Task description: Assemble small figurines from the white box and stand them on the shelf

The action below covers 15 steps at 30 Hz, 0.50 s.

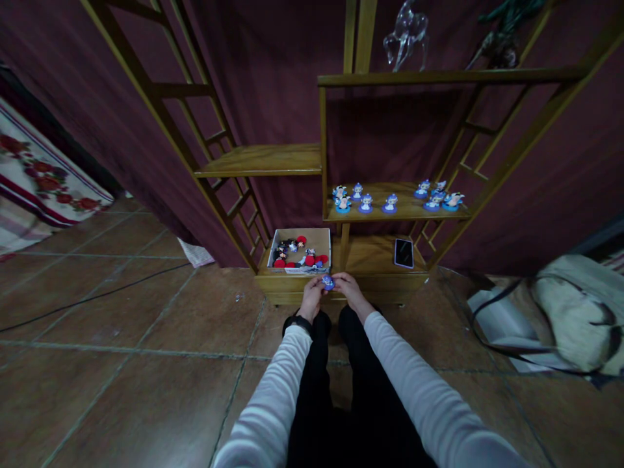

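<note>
Between my two hands, in front of the lower shelf, is a small purple-and-white figurine (pixel 328 282). My left hand (pixel 312 294) grips it from the left, and the fingers of my right hand (pixel 347 286) close on its right side. Just beyond them an open cardboard box (pixel 319 240) holds several small figurines with red, black and white parts. On the shelf above, several similar purple figurines (pixel 365 203) stand upright on round bases, along with blue-based ones (pixel 452 201) at the right end and others at the left.
A phone or tablet with a dark screen (pixel 403 253) lies on the lower shelf (pixel 370 250). A clear glass horse (pixel 407 36) and a dark green ornament (pixel 504 32) stand on the top shelf. A pale bag (pixel 575 312) rests on the tiled floor at right; a black cable (pixel 97 294) runs at left.
</note>
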Each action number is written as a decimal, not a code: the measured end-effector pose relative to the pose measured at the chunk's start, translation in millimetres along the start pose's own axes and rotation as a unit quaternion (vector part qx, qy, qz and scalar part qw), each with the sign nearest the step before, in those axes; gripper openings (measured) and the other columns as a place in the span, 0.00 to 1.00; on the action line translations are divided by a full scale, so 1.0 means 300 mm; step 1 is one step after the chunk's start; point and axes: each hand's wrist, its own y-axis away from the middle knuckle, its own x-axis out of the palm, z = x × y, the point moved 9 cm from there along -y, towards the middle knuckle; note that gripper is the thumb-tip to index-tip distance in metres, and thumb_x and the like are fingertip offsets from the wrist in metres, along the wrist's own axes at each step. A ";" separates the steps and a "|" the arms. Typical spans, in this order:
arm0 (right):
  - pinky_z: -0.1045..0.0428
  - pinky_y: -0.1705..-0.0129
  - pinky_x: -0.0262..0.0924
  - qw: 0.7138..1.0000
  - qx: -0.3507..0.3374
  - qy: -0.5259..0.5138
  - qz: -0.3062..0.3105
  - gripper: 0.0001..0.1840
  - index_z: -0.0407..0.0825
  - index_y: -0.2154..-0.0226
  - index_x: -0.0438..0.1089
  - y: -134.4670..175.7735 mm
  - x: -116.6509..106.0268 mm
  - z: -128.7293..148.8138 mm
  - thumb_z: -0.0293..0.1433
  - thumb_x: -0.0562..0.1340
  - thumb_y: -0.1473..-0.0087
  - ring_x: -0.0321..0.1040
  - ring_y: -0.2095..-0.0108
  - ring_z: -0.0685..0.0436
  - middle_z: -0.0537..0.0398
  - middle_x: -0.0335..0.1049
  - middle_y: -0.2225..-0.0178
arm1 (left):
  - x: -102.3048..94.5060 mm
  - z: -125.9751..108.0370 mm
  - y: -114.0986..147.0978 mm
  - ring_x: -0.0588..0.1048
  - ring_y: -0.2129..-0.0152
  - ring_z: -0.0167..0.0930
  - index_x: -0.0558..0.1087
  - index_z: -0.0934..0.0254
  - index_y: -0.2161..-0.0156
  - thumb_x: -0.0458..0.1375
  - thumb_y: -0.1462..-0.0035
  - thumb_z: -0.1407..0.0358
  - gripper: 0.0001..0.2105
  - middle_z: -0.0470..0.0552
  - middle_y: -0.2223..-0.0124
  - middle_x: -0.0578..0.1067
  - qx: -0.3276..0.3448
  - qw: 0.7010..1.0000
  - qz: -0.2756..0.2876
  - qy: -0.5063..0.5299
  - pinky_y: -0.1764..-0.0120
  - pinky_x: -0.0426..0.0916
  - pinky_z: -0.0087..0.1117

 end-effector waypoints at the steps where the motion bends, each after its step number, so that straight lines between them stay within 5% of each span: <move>1: 0.51 0.65 0.64 1.000 -0.001 0.003 -0.002 0.11 0.49 0.74 0.70 -0.001 -0.001 0.000 0.35 0.63 0.65 0.68 0.71 0.49 0.58 0.71 0.73 | 0.002 0.000 0.000 0.68 0.78 0.23 0.74 0.68 0.67 0.60 0.63 0.72 0.12 0.50 0.69 0.75 0.000 1.000 0.003 -0.003 0.77 0.58 0.23; 15: 0.51 0.70 0.63 0.999 0.028 0.019 0.012 0.14 0.49 0.76 0.71 -0.011 -0.001 -0.009 0.40 0.66 0.67 0.66 0.74 0.48 0.58 0.70 0.77 | 0.024 -0.006 0.012 0.69 0.77 0.25 0.76 0.68 0.68 0.58 0.64 0.74 0.13 0.51 0.71 0.76 -0.004 0.999 0.039 -0.032 0.75 0.58 0.24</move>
